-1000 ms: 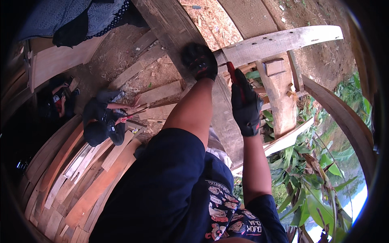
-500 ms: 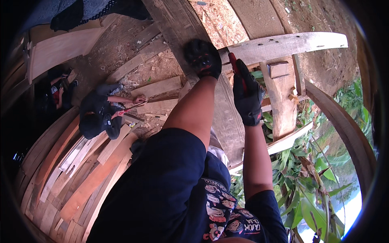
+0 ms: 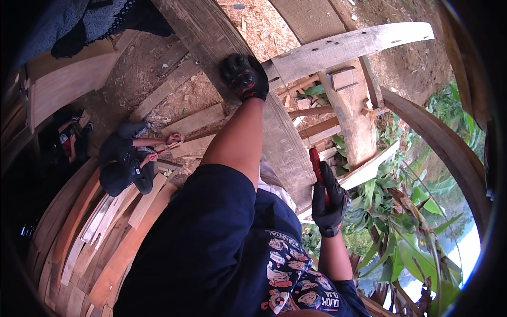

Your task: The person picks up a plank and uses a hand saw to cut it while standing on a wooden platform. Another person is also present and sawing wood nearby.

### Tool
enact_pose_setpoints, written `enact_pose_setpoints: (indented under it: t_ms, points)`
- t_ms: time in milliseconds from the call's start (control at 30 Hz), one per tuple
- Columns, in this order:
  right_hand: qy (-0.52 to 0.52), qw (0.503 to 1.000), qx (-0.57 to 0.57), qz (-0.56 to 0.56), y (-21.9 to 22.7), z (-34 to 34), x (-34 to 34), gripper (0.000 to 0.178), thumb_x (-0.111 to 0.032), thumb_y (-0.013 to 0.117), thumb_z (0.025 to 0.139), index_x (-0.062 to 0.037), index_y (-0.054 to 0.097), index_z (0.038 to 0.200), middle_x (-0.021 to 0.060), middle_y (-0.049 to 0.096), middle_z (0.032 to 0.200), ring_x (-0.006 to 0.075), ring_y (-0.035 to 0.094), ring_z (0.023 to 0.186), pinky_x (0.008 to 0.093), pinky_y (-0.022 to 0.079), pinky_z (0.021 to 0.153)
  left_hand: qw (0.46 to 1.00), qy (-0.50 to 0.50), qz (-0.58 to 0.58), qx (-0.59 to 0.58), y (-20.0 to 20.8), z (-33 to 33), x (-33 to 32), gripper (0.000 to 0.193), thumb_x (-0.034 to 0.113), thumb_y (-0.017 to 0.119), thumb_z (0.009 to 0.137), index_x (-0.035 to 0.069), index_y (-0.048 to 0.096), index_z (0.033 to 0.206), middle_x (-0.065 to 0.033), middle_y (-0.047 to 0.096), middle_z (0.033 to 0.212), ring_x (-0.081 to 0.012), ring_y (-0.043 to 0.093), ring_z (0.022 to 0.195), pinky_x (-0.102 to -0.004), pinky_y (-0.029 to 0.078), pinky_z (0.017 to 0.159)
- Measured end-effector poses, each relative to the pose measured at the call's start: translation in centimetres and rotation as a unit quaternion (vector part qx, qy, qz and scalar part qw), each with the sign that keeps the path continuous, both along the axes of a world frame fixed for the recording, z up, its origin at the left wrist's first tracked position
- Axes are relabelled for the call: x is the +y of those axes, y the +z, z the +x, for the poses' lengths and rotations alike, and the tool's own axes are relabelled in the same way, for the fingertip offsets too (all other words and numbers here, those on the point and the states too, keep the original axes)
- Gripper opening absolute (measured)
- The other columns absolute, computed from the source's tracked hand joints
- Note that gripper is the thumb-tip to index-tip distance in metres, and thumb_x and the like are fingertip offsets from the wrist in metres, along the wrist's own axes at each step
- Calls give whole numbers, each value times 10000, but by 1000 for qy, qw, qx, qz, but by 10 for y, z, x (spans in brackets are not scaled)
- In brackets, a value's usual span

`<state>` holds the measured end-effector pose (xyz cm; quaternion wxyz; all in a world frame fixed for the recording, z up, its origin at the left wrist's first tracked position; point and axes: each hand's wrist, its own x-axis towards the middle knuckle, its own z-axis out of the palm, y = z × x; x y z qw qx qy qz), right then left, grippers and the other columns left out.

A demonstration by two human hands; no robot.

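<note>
Head: right hand seemingly clasps red tool.

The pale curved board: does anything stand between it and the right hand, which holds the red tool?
Nothing visible stands between the right hand and the pale board; the wood pieces seen between them seem to lie lower.

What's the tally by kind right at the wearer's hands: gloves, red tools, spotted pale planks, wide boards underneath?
Black gloves: 2
Red tool in the right hand: 1
Pale plank with dark spots, beside the left hand: 1
Wide board running under the left hand: 1
Total: 5
</note>
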<state>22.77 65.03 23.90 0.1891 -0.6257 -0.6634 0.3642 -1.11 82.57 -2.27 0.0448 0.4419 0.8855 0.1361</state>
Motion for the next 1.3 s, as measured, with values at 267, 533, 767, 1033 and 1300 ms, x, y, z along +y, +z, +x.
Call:
enact_pose_setpoints:
  t_ms: [267,533,767,1033,1300]
  points:
    - [-13,991,106,76,-109,-85,141,387,-124,668,1026,-116,698,1411,219,778,1165,390,783,971,440,607,808,1000,-23,-22,2,-10,0,1,294,314,592,1027,79,691,1172,-146,595,1307,-388,523,1297,-540,389,1159]
    - [19,998,3,56,-41,-17,28,446,-111,645,1005,-33,657,1444,236,750,1283,398,776,1082,454,625,884,999,-8,29,-17,-7,-2,0,264,290,588,1023,66,716,1078,-159,610,1275,-386,530,1278,-531,420,1141]
    - [26,999,-30,11,13,4,9,424,-87,628,1015,-12,660,1431,243,747,1295,399,778,1091,445,620,892,996,-10,84,2,-9,-6,0,250,281,605,1004,60,719,1031,-157,611,1220,-367,543,1230,-527,438,1092]
    - [5,989,117,89,-122,-112,155,370,-133,640,1058,-95,685,1423,234,765,1176,395,764,1058,429,595,862,997,-58,4,43,-14,-4,0,278,301,597,1008,63,707,1100,-170,599,1271,-407,496,1332,-556,367,1161]
    - [13,999,-4,29,-36,-35,38,457,-115,641,1024,-83,638,1480,216,747,1297,403,779,1042,449,616,838,998,-1,65,25,-9,-1,0,273,313,608,1004,69,720,1055,-160,608,1230,-382,531,1261,-536,422,1114]
